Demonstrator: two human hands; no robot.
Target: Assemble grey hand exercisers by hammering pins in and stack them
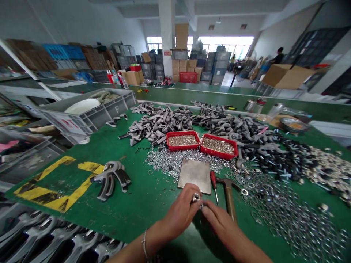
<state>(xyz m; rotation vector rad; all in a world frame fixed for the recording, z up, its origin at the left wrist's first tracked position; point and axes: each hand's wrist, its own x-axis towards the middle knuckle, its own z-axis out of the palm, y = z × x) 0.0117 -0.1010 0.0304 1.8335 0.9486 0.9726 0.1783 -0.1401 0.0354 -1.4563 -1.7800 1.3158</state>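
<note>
green tabletop (153, 226) spreads beneath a person's two bare hands, which meet just in front of a square metal plate (194, 175). the left hand (183, 205), a bracelet (144, 243) at its wrist, is curled closed around a small shiny metal part (195, 197), its round end showing above the fingers. the right hand (219, 218) presses close alongside, thumb and fingers bunched together near the same part; whether they clamp on anything cannot be told.

just right of the plate lie a red-handled screwdriver (213, 179) and a hammer (229, 197), its wooden handle reaching down to the right hand. beyond the plate, a left red tray (183, 147) and a right red tray (218, 153), both filled with small metal pieces, stand end to end among loose washers (161, 160). grey and black handles (161, 124) are heaped behind the trays, while metal rings (287, 215) scatter across the right side. at left, a few curved handles (113, 179) rest by yellow-and-black tape (41, 199), with a grey crate (94, 118) farther back.
</note>
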